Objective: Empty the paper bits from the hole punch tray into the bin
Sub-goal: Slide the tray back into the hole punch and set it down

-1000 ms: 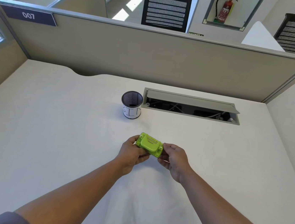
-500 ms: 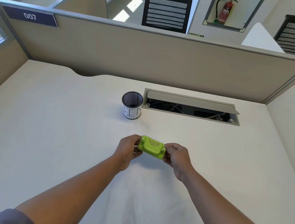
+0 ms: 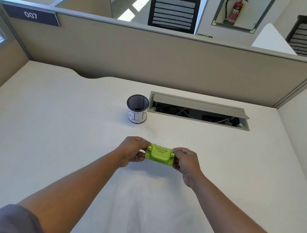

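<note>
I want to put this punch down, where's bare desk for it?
Both hands, left and right, hold the hole punch. The desk is bare left of the bin and right below the punch. Tightest spot: bin beside the cable hatch.

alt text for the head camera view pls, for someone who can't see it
Two bare hands, left hand and right hand, hold a small lime-green hole punch by its ends, above a white desk. Farther back stands a black mesh cup with a handwritten paper label, serving as the bin, beside an open cable hatch in the desk.
</note>
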`<state>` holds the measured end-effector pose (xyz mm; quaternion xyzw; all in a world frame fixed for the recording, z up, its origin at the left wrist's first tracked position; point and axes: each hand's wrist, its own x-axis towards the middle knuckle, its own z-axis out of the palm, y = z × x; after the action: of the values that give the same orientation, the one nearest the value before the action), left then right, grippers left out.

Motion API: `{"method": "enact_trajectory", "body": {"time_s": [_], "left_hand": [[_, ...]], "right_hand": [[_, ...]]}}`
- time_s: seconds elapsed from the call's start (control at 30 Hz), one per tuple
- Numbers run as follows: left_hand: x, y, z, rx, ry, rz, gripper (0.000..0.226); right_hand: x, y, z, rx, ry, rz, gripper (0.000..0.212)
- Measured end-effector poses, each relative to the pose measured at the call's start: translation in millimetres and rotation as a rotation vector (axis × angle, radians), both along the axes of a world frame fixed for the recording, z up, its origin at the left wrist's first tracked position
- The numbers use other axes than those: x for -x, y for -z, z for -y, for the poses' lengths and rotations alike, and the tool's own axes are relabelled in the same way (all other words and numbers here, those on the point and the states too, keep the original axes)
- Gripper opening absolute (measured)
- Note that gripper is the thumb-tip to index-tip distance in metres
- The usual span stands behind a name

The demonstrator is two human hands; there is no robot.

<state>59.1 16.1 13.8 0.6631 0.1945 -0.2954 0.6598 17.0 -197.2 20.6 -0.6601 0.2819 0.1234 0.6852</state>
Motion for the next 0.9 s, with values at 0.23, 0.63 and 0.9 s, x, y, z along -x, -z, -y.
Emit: {"method": "enact_trajectory", "body": {"time_s": [0.23,0.63,0.9], "left_hand": [[1,5,7,-0.098,0.019,0.075,0.007],[5,15,27,-0.109,0.086,0.016,0.028],[15,25,30,-0.459,0.49,0.416,0.05]], "right_hand": [[2,6,7,0.045,-0.036,0.003,0.018],[5,19,14,0.065,-0.208,-0.064,0.042],[8,25,18,0.543,-0.535,0.139,0.02]]}}
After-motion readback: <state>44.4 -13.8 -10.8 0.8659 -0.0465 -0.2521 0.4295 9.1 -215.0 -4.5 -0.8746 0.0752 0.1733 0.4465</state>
